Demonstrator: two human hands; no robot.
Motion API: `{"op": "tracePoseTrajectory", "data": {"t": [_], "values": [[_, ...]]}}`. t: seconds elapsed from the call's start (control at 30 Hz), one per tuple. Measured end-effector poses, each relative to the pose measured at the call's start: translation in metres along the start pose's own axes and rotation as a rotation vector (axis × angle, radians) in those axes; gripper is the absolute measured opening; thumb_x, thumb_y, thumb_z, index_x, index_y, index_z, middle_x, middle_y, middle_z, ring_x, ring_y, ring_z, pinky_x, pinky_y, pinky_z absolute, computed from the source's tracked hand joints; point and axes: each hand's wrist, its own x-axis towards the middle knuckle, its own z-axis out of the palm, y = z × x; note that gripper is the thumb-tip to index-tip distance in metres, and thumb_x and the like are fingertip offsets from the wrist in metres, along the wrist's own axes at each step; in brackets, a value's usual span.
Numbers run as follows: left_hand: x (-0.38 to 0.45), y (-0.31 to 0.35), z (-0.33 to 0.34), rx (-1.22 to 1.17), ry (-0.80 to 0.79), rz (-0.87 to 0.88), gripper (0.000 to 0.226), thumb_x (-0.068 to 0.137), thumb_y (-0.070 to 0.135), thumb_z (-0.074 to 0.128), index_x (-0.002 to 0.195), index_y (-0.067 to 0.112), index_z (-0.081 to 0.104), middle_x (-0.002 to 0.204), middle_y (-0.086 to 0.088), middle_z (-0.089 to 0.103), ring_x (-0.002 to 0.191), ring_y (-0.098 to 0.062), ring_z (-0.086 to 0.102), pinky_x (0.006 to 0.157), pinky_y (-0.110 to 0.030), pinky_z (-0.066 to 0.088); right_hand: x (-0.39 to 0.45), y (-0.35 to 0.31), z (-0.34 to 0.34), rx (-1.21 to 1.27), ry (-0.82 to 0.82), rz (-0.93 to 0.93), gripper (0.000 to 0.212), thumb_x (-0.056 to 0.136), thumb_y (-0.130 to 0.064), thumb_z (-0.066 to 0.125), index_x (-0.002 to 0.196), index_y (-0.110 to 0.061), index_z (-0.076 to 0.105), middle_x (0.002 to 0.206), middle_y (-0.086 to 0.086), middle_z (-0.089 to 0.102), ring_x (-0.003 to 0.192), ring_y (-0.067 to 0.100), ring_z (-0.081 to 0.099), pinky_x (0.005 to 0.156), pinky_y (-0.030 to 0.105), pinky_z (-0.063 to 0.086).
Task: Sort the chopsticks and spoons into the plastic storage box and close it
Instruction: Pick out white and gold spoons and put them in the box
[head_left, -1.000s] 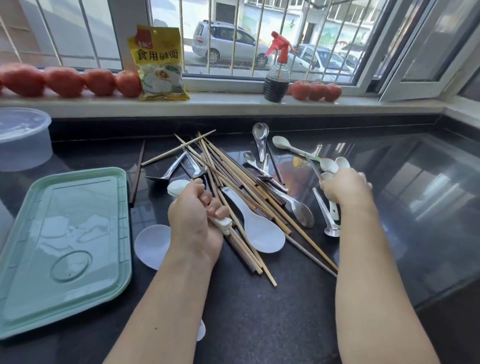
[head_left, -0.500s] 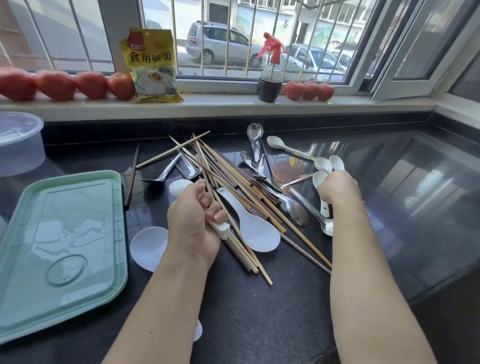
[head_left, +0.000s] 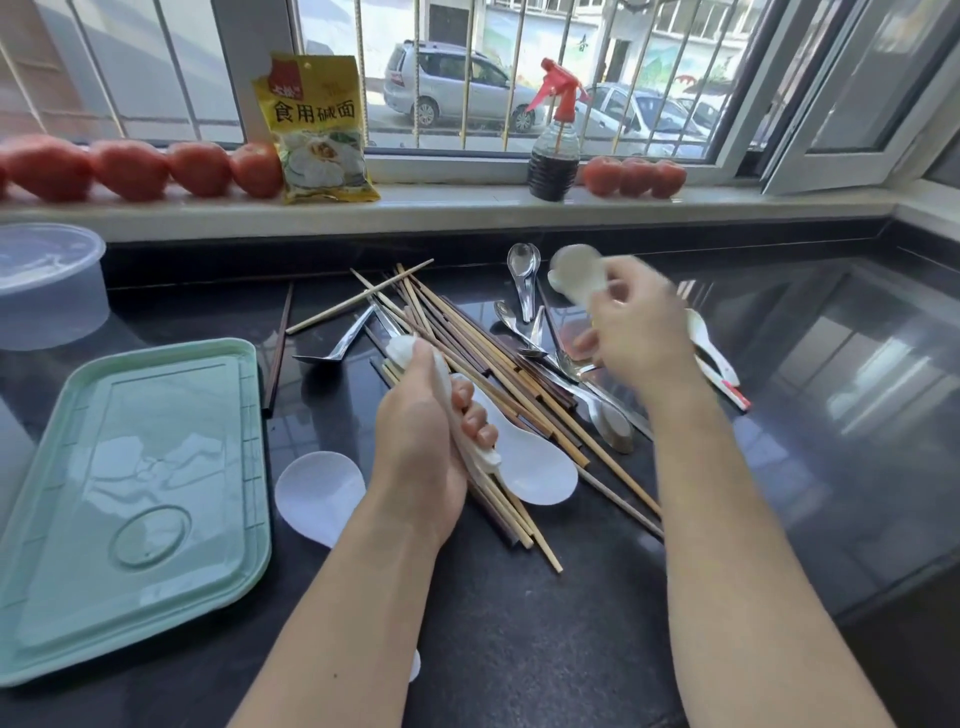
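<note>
A heap of wooden chopsticks (head_left: 498, 374) lies across the dark counter, mixed with metal spoons (head_left: 522, 275) and white plastic spoons (head_left: 535, 467). My left hand (head_left: 426, 441) grips the handles of white spoons (head_left: 405, 351) over the heap's near end. Raised above the right side of the heap, my right hand (head_left: 639, 332) holds white spoons (head_left: 574, 273), blurred by motion. More white spoons (head_left: 709, 348) lie just right of that hand. The green lid (head_left: 130, 493) of the storage box rests flat at the left. The box itself is not in view.
A clear round tub (head_left: 47, 286) stands at the far left. The window sill holds tomatoes (head_left: 130, 166), a yellow packet (head_left: 317, 130) and a spray bottle (head_left: 553, 145). A round white spoon bowl (head_left: 317, 493) lies by my left wrist.
My right hand has risen off the counter and moved back with white spoons in it. My left hand keeps its grip and has barely shifted.
</note>
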Motion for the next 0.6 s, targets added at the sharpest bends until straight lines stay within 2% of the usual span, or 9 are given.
{"op": "tracePoseTrajectory", "data": {"t": [0.07, 0.13, 0.2, 0.27, 0.3, 0.37, 0.47, 0.53, 0.6], "values": [[0.004, -0.001, -0.001, -0.001, 0.001, -0.017, 0.038, 0.104, 0.051, 0.044, 0.094, 0.015, 0.050, 0.068, 0.000, 0.041, 0.053, -0.013, 0.037, 0.051, -0.029, 0.036, -0.023, -0.028, 0.030, -0.051, -0.158, -0.225, 0.034, 0.102, -0.017, 0.050, 0.126, -0.033, 0.067, 0.099, 0.001, 0.058, 0.070, 0.017, 0.069, 0.063, 0.023, 0.051], [0.005, 0.000, -0.001, -0.011, 0.017, 0.005, 0.044, 0.106, 0.050, 0.040, 0.096, 0.012, 0.059, 0.074, -0.005, 0.050, 0.058, -0.017, 0.047, 0.056, -0.031, 0.041, -0.044, -0.044, 0.056, -0.074, -0.288, -0.334, 0.036, 0.103, -0.020, 0.048, 0.132, -0.034, 0.065, 0.100, 0.003, 0.052, 0.074, 0.019, 0.065, 0.067, 0.021, 0.052], [0.004, 0.003, -0.001, -0.015, 0.060, 0.075, 0.048, 0.110, 0.044, 0.036, 0.105, 0.009, 0.068, 0.090, -0.013, 0.065, 0.075, -0.024, 0.061, 0.071, -0.037, 0.048, -0.057, -0.050, 0.070, -0.049, -0.367, -0.378, 0.041, 0.101, -0.017, 0.047, 0.138, -0.028, 0.061, 0.102, 0.005, 0.052, 0.079, 0.023, 0.063, 0.071, 0.036, 0.058], [0.002, 0.004, -0.001, 0.048, 0.166, 0.147, 0.046, 0.111, 0.040, 0.035, 0.096, 0.011, 0.069, 0.089, -0.010, 0.068, 0.076, -0.022, 0.064, 0.070, -0.035, 0.050, -0.062, -0.052, 0.072, -0.113, -0.344, -0.396, 0.040, 0.098, -0.014, 0.050, 0.135, -0.024, 0.064, 0.099, 0.003, 0.054, 0.088, 0.024, 0.060, 0.082, 0.044, 0.054], [0.003, 0.004, -0.002, 0.103, 0.218, 0.168, 0.046, 0.111, 0.040, 0.036, 0.093, 0.012, 0.069, 0.082, -0.007, 0.068, 0.072, -0.020, 0.064, 0.065, -0.033, 0.051, -0.063, -0.052, 0.071, -0.137, -0.314, -0.407, 0.035, 0.098, -0.015, 0.052, 0.129, -0.023, 0.067, 0.097, 0.003, 0.055, 0.089, 0.022, 0.058, 0.084, 0.043, 0.051], [0.003, 0.002, -0.002, 0.179, 0.258, 0.177, 0.046, 0.110, 0.042, 0.038, 0.099, 0.012, 0.071, 0.080, -0.004, 0.073, 0.076, -0.024, 0.069, 0.063, -0.034, 0.051, -0.064, -0.053, 0.071, -0.135, -0.280, -0.413, 0.027, 0.098, -0.018, 0.056, 0.119, -0.021, 0.071, 0.096, 0.002, 0.057, 0.090, 0.021, 0.057, 0.085, 0.039, 0.049], [0.001, 0.001, 0.000, 0.151, 0.245, 0.170, 0.043, 0.109, 0.041, 0.040, 0.110, 0.013, 0.073, 0.091, -0.002, 0.079, 0.095, -0.022, 0.076, 0.076, -0.036, 0.057, -0.069, -0.058, 0.074, -0.091, -0.301, -0.412, 0.029, 0.100, -0.024, 0.055, 0.125, -0.024, 0.070, 0.097, 0.001, 0.057, 0.093, 0.019, 0.057, 0.086, 0.035, 0.048], [-0.003, 0.003, 0.003, 0.064, 0.201, 0.164, 0.041, 0.110, 0.040, 0.038, 0.110, 0.016, 0.072, 0.093, 0.001, 0.080, 0.097, -0.015, 0.076, 0.088, -0.035, 0.058, -0.071, -0.058, 0.075, -0.056, -0.341, -0.396, 0.030, 0.101, -0.024, 0.054, 0.128, -0.024, 0.069, 0.098, 0.000, 0.055, 0.094, 0.017, 0.056, 0.087, 0.034, 0.047], [-0.005, 0.005, 0.004, 0.039, 0.173, 0.174, 0.045, 0.110, 0.042, 0.037, 0.114, 0.013, 0.071, 0.101, -0.003, 0.080, 0.100, -0.016, 0.075, 0.095, -0.038, 0.057, -0.070, -0.057, 0.074, -0.014, -0.374, -0.373, 0.028, 0.101, -0.024, 0.054, 0.124, -0.024, 0.070, 0.099, 0.001, 0.054, 0.093, 0.015, 0.056, 0.087, 0.034, 0.048]]}}
